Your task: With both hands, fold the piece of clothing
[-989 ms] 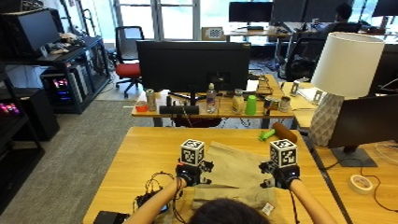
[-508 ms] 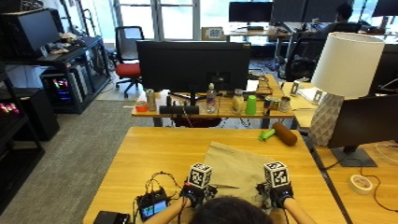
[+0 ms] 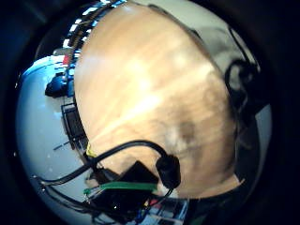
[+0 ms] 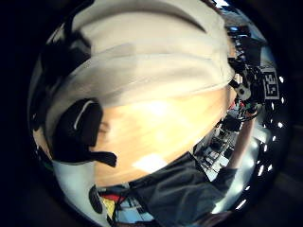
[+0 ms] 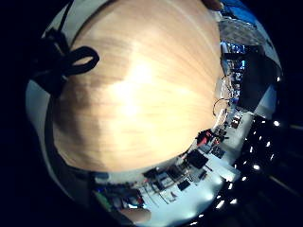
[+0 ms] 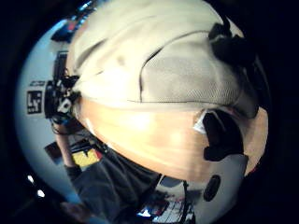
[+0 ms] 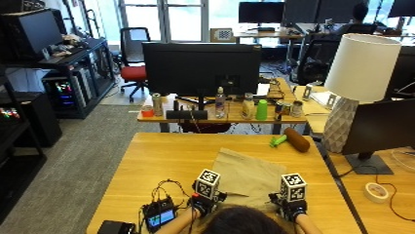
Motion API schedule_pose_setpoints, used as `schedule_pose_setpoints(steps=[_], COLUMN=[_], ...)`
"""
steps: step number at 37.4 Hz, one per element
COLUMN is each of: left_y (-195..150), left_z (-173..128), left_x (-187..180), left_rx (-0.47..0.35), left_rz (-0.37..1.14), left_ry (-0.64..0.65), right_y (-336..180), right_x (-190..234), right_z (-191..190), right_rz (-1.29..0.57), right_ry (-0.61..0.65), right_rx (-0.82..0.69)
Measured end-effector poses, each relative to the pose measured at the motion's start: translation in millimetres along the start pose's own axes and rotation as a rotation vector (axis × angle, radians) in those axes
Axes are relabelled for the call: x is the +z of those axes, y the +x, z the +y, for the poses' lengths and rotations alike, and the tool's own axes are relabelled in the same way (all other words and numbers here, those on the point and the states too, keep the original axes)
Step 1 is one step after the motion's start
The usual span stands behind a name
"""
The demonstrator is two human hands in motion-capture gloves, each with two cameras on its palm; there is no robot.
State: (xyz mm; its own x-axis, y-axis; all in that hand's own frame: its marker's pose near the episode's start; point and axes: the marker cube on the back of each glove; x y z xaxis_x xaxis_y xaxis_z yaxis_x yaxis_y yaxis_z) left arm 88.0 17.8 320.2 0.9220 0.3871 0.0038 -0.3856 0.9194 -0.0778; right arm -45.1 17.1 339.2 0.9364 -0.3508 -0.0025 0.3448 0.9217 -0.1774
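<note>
1. The beige garment (image 7: pixel 250 174) lies on the wooden table (image 7: pixel 168 161), reaching the near edge, with bare wood toward the far and left edges.
2. Its long axis runs from the near edge toward the far edge, tilted leftward.
3. The left hand (image 7: pixel 202 204) and right hand (image 7: pixel 290 208) sit at its near end, each pinching cloth; a curled thumb (image 4: pixel 80 127) shows beside the garment's edge.

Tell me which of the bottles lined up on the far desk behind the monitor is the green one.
The green bottle stands to the right of the monitor's stand, between a pale bottle and the darker containers. The others are clear, pale or dark.
</note>
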Motion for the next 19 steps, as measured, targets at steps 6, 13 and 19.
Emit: schedule_pose_setpoints(steps=[6, 13, 19], left_y=[-3, 3, -3], left_z=[-17, -4, 19], left_x=[10, -8, -44], left_rx=[0.013, 0.12, 0.176], left_rz=[-0.04, -0.094, -0.143], left_ry=[0.036, -0.14, -0.16], right_y=[1, -9, -21], right_x=[-1, -23, -49], right_z=[-12, -10, 7], right_rz=[0.047, 0.102, 0.13], right_ry=[0.108, 0.06, 0.07], right_rx=[-0.009, -0.06, -0.1])
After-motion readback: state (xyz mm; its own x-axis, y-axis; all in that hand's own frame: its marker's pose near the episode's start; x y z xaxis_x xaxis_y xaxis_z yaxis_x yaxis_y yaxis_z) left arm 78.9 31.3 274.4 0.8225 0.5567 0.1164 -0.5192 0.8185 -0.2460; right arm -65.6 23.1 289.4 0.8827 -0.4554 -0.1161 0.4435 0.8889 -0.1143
